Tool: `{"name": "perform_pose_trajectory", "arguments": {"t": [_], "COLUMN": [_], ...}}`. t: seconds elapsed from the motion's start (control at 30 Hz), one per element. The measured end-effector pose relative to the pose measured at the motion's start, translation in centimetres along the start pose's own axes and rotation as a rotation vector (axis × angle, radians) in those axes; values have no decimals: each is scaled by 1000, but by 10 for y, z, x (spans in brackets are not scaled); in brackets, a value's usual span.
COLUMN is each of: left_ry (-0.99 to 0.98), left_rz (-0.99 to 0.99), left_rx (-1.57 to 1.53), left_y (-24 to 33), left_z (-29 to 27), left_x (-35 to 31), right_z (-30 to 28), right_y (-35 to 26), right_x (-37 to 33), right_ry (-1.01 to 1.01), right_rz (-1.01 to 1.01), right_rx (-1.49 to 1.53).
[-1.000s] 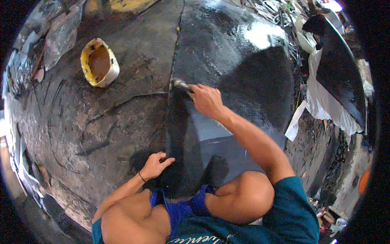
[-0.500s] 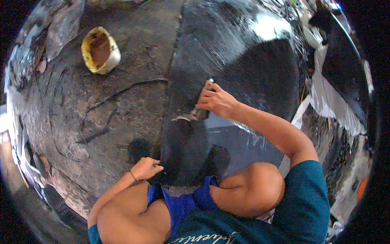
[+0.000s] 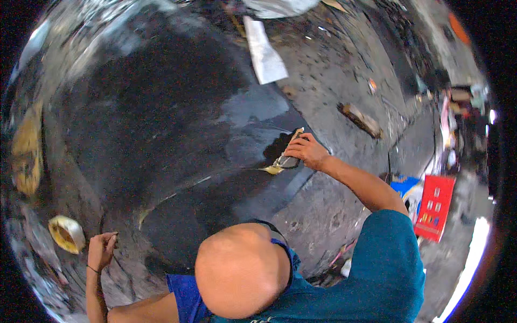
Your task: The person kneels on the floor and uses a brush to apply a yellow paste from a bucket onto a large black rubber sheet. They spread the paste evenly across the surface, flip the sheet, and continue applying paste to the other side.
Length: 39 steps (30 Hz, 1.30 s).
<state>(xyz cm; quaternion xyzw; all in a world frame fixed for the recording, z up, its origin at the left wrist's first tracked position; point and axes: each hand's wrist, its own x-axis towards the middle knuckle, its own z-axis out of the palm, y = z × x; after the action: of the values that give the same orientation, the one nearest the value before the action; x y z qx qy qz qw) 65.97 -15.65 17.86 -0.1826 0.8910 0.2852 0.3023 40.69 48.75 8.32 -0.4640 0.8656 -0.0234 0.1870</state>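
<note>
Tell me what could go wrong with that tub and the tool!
The left grip is right beside the pale tub, so a careless bump might tip it and spill the brown stuff inside.

The right grip holds the tool near the black sheet's edge, so it could slip off and smear the floor.
</note>
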Motion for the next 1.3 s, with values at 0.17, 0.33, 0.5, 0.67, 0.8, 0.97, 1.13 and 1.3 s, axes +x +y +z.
{"name": "perform_pose_trajectory", "arguments": {"t": [0.17, 0.33, 0.5, 0.67, 0.8, 0.97, 1.13, 1.3], "left_ry": [-81, -97, -131, -364, -328, -203, -169, 341], "left_rz": [141, 609, 683, 622, 685, 907, 998, 1202], "left_rx": [2, 345, 275, 296, 395, 353, 267, 522], "left_y": [62, 143, 190, 191, 206, 259, 348, 420], "left_z": [-17, -18, -2, 17, 16, 31, 52, 89], "left_x": [61, 81, 74, 85, 105, 151, 212, 316], "right_z": [18, -3, -52, -42, 35, 58, 33, 26], "right_y": [25, -6, -50, -60, -79, -100, -43, -16], "right_x": [-100, -122, -124, -109, -61, 16, -4, -9], "right_ry": [52, 408, 914, 1005, 492, 618, 624, 435], "right_rz": [228, 731, 1182, 1376, 1684, 1687, 1879, 1725], "right_rx": [-5, 279, 487, 263, 573, 509, 494, 598]}}
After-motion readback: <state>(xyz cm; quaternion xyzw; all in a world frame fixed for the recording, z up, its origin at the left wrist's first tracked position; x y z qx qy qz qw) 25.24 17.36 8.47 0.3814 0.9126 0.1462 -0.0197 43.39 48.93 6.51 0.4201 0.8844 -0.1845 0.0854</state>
